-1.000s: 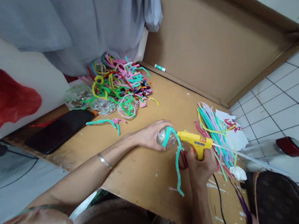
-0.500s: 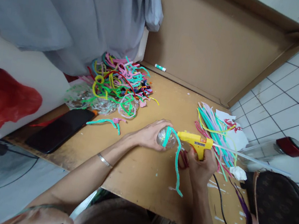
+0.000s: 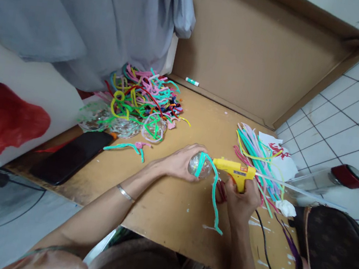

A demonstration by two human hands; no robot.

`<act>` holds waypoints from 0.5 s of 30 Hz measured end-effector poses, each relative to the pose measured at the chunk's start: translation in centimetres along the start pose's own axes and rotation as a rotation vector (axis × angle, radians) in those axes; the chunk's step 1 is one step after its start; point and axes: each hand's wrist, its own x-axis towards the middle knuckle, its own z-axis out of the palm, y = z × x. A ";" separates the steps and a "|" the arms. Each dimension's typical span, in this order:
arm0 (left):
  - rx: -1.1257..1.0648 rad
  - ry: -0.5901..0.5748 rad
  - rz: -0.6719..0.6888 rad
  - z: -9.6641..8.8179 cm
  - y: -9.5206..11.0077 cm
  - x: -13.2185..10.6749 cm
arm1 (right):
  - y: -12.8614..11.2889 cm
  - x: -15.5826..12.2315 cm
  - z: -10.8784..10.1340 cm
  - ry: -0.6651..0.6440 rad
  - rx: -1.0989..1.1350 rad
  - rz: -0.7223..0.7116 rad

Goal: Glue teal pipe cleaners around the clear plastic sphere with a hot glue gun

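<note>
My left hand (image 3: 186, 160) is closed around a clear round ball (image 3: 205, 169) above the middle of the table. A teal pipe cleaner (image 3: 214, 190) runs over the ball, and its loose end hangs down to the right. My right hand (image 3: 243, 200) grips a yellow glue gun (image 3: 234, 167) by its handle. The gun's nozzle points left and is at the pipe cleaner on the ball; whether it touches is too small to tell. A long clear glue stick (image 3: 303, 190) sticks out of the gun's back. Red-handled scissors (image 3: 221, 190) lie partly hidden behind my right hand.
Tangled coloured pipe cleaners (image 3: 145, 92) and several clear balls (image 3: 126, 127) are at the left, beside a black phone (image 3: 72, 156). More pipe cleaners (image 3: 257, 158), a glass bottle (image 3: 322, 180) and a brown bag (image 3: 337, 255) stand right. A black cord (image 3: 266, 250) crosses the table. Cardboard (image 3: 240, 48) rises behind.
The loose end of the teal pipe cleaner has swung slightly to the right. Both hands, the ball and the glue gun stay almost where they were.
</note>
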 end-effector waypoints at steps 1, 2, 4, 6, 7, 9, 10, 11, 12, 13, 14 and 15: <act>0.001 -0.002 0.000 0.0 0.0 0.0 | 0.0 0.0 0.1 0.008 -0.007 0.002; 0.002 0.000 -0.001 0.0 0.0 0.0 | 0.1 0.0 0.1 0.015 -0.015 0.006; 0.001 0.006 0.000 0.0 -0.1 0.0 | 0.4 0.0 0.3 0.022 -0.037 0.029; -0.002 0.008 0.003 0.1 -0.2 0.0 | 0.9 0.0 0.6 0.008 -0.047 0.077; -0.005 0.006 0.006 0.1 -0.3 0.0 | 1.3 0.1 0.7 -0.006 -0.046 0.109; -0.006 0.000 0.011 0.2 -0.4 0.0 | 2.1 0.3 1.0 -0.042 -0.031 0.173; -0.005 -0.002 0.012 0.2 -0.5 0.0 | 2.6 0.3 1.0 -0.063 -0.021 0.203; -0.003 -0.001 0.013 0.3 -0.5 0.0 | 3.1 0.4 1.1 -0.090 -0.011 0.227; -0.001 0.002 0.013 0.3 -0.4 0.0 | 3.6 0.5 1.2 -0.120 0.000 0.245; 0.000 0.000 0.017 0.3 -0.4 0.1 | 4.2 0.5 1.3 -0.153 0.011 0.257; 0.001 0.006 0.015 0.3 -0.3 0.1 | 4.8 0.5 1.5 -0.191 0.019 0.256; 0.002 0.002 0.014 0.4 -0.2 0.1 | 5.5 0.4 1.7 -0.224 0.027 0.248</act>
